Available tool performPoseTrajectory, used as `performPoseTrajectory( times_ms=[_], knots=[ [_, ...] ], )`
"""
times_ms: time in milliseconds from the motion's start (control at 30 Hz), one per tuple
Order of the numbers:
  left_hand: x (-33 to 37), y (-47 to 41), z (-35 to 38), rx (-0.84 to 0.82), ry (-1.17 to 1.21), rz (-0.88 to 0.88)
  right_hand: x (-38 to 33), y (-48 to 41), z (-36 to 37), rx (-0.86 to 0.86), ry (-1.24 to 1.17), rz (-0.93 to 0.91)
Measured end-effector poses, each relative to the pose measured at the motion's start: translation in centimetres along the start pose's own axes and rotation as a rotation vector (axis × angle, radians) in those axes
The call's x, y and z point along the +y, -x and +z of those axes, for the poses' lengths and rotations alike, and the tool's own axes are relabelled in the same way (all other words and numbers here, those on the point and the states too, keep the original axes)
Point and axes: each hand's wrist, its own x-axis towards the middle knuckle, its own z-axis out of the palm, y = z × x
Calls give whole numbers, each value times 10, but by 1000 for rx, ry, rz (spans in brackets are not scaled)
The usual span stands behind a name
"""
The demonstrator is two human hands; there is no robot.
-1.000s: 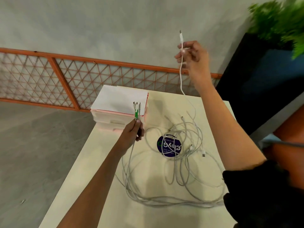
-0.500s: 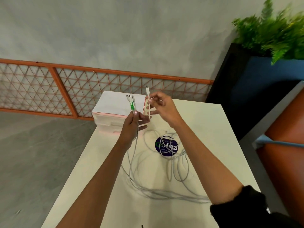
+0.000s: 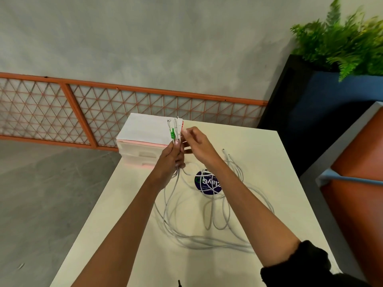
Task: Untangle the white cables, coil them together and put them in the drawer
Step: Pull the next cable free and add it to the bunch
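Note:
Several white cables (image 3: 209,239) lie in loose loops on the cream table (image 3: 269,154). My left hand (image 3: 173,157) grips a bunch of cable ends upright, their plugs (image 3: 173,129) sticking out above my fingers, one with a green collar. My right hand (image 3: 195,141) is right beside the bunch, its fingertips touching the plug ends. Two free cable ends (image 3: 227,153) lie on the table to the right. The white and pink drawer unit (image 3: 145,146) stands at the table's far left corner, its drawers closed.
A round blue sticker (image 3: 208,183) lies under the cables at mid-table. Behind the table runs an orange lattice fence (image 3: 83,112) and a grey wall. A dark planter with a fern (image 3: 342,44) stands at the right, with an orange seat (image 3: 356,183) nearer.
My right hand came down from high in the air with one cable end and brought it to the bunch in my left hand, which now holds it with the others.

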Motion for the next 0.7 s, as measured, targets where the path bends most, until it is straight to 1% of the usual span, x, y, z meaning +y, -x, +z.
performPoseTrajectory(
  times_ms=[67, 133, 167, 233, 333, 400, 467, 533, 567, 600, 633, 667, 700],
  knots=[
    [6, -1, -1, 27, 66, -2, 5, 9, 2, -144, 15, 95],
    [13, -5, -4, 76, 99, -3, 16, 19, 5, -286, 62, 134],
    [16, -7, -6, 87, 104, 0, 23, 23, 8, -325, 79, 134],
    [19, -11, -12, 73, 132, 18, 34, 27, 13, -337, 161, 84],
    [21, -13, -22, 82, 198, 44, 53, 28, 11, -266, 357, -26],
    [27, -13, -29, 120, 216, 80, 72, 28, 0, -258, 554, -18],
    [35, -13, -39, 181, 227, 110, 95, 32, -14, -281, 765, 55],
    [44, -12, -54, 237, 244, 141, 115, 41, -31, -184, 836, 67],
    [47, -12, -62, 260, 257, 155, 127, 43, -43, -110, 892, 110],
    [50, -11, -71, 281, 273, 166, 139, 47, -58, -111, 953, 150],
    [51, -11, -79, 299, 288, 174, 147, 50, -71, -75, 941, 229],
    [50, -10, -86, 312, 291, 179, 154, 53, -84, 5, 936, 262],
    [48, -10, -91, 318, 279, 181, 156, 56, -94, 69, 876, 285]
  ],
)
